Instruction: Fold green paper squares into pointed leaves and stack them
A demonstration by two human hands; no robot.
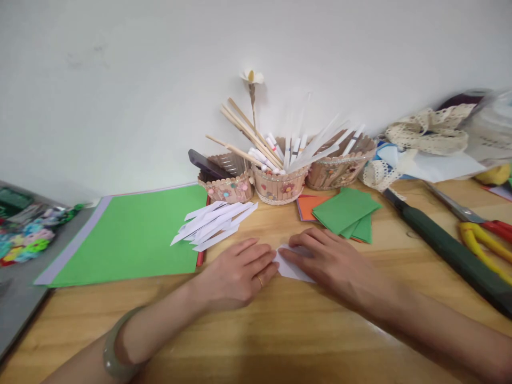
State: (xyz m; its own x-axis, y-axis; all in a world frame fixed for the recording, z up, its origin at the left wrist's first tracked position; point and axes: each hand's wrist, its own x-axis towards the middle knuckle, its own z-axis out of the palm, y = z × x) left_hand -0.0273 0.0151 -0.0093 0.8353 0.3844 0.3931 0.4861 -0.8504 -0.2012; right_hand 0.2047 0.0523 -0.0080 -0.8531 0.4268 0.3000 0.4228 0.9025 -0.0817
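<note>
A small piece of white paper (293, 270), which looks folded, lies on the wooden table between both hands. My left hand (242, 272), with a ring on one finger and a bangle on the wrist, has its fingers closed at the paper's left corner. From the other side, my right hand (326, 256) presses the paper with bent fingers and covers much of it. Just beyond my left hand rests a pile of folded white paper strips (216, 223). Green paper pieces (348, 210) lie past my right hand, partly over orange paper (312, 205).
Large green sheets (132, 234) lie at left. Decorated stick baskets (280, 186) holding markers and wooden sticks stand against the wall. At right are a dark green-handled tool (452, 248), scissors (472, 213) and lace ribbon (428, 130). Colourful small pieces (30, 237) sit far left.
</note>
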